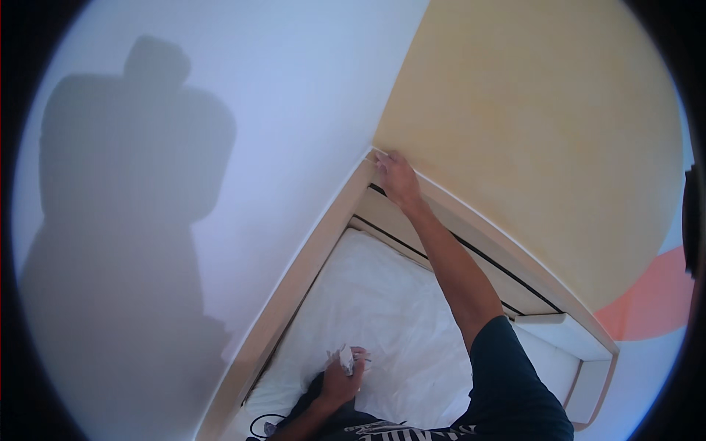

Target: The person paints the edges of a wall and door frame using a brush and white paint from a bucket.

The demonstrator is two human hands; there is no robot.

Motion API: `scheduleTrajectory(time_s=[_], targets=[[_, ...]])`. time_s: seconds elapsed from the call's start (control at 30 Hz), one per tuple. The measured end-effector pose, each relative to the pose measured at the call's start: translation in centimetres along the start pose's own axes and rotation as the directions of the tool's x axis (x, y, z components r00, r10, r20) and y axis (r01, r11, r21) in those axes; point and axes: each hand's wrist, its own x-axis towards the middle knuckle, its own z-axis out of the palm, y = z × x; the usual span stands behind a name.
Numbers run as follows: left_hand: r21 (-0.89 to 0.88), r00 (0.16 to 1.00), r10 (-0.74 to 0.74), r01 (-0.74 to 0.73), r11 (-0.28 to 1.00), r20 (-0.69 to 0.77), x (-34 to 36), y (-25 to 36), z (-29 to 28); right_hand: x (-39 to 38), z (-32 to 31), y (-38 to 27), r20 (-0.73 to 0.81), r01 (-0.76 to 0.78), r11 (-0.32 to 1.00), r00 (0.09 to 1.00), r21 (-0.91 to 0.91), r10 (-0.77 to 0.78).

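White mattress (401,294) lies within the wooden frame (303,270), beside a yellow wall (544,147). Over it, I grip crumpled white material (346,358), left hand (340,382); right hand (398,181) meets the frame's corner, finger closure unclear.

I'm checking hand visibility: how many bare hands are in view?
2: the bare right hand at the corner of the pale wooden frame, beside the tan wall; the bare left hand low in the picture, holding crumpled white material.
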Motion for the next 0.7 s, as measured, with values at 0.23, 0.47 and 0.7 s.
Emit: scheduleTrajectory(time_s=[0.23, 0.47, 0.7], targets=[[-0.035, 0.999, -0.027, 0.027, 0.999, 0.018, 0.2, -0.4, 0.0, 1.0, 0.2, -0.1, -0.002, 0.032, 0.999, 0.999, -0.011, -0.032], [-0.04, 0.996, -0.087, 0.089, 0.995, 0.035, 0.3, 0.4, 0.6, 1.6, 0.2, -0.2, 0.011, 0.015, 0.999, 1.0, -0.052, -0.015], [-0.013, 0.996, -0.067, 0.068, 0.998, 0.058, 0.4, -0.6, 0.7, 1.7, -0.1, -0.1, 0.047, -0.024, 1.0, 0.999, -0.019, 0.025]])
